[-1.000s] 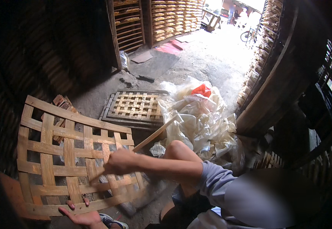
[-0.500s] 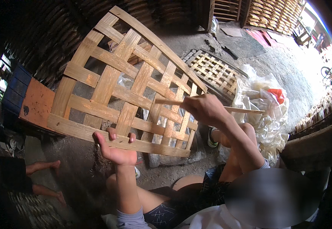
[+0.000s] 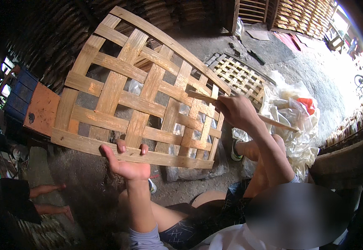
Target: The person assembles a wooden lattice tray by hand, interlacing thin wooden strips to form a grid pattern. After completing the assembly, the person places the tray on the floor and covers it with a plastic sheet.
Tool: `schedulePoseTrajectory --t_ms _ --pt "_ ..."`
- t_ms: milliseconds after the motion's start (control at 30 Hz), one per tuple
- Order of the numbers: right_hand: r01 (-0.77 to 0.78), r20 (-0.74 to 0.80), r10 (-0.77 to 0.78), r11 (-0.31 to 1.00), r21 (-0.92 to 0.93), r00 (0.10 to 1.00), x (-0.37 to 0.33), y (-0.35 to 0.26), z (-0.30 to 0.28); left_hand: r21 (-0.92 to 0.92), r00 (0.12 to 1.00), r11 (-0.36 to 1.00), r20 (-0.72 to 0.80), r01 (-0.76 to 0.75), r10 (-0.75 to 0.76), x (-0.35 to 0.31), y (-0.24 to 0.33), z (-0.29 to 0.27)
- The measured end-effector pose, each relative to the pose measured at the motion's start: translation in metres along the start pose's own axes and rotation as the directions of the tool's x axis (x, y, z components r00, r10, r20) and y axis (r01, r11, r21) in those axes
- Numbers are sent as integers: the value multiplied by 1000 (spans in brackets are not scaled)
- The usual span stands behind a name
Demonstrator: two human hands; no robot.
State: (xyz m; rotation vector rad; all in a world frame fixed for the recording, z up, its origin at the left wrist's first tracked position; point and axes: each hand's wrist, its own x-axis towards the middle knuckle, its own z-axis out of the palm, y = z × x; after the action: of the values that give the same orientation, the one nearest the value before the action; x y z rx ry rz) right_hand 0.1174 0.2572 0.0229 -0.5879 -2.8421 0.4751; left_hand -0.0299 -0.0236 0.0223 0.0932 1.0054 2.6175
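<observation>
A large woven lattice panel of flat bamboo strips is held up, tilted, in front of me. Its lower edge rests in my left hand, with the thumb on the near side and fingertips hooked over the strip from behind. My right hand is closed around a narrow flat bamboo stick. The stick's front end lies at the right part of the weave and appears to touch it; the back end sticks out past my wrist. Orange-brown patches mark several of the strips.
A smaller woven panel lies on the ground beyond. Crumpled clear plastic bags are heaped at the right. An orange board and a blue box stand at the left. Another person's bare legs show at lower left.
My right hand and the stick have moved right and slightly up along the weave, and the stick slants more. The panel has shifted a little; my left hand keeps its grip.
</observation>
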Motion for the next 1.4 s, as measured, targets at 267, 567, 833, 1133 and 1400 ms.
schedulePoseTrajectory --t_ms 267,567,833,1133,1400 --pt "-6 123 8 1000 -20 992 -12 2 26 -70 999 997 45 -12 15 -6 -8 -16" --pt "-71 -98 64 995 -76 993 -23 -2 22 -137 997 988 -8 -74 74 -9 -7 -9" --pt "-326 -109 331 943 61 937 -11 -7 -39 -119 969 963 -83 -243 234 -8 -27 12" --pt "-143 76 130 970 199 989 1 -30 54 -163 971 957 -71 -239 230 6 -35 -13" --pt "-205 194 161 950 236 968 2 -31 47 -74 977 979 -112 -193 184 9 -26 14"
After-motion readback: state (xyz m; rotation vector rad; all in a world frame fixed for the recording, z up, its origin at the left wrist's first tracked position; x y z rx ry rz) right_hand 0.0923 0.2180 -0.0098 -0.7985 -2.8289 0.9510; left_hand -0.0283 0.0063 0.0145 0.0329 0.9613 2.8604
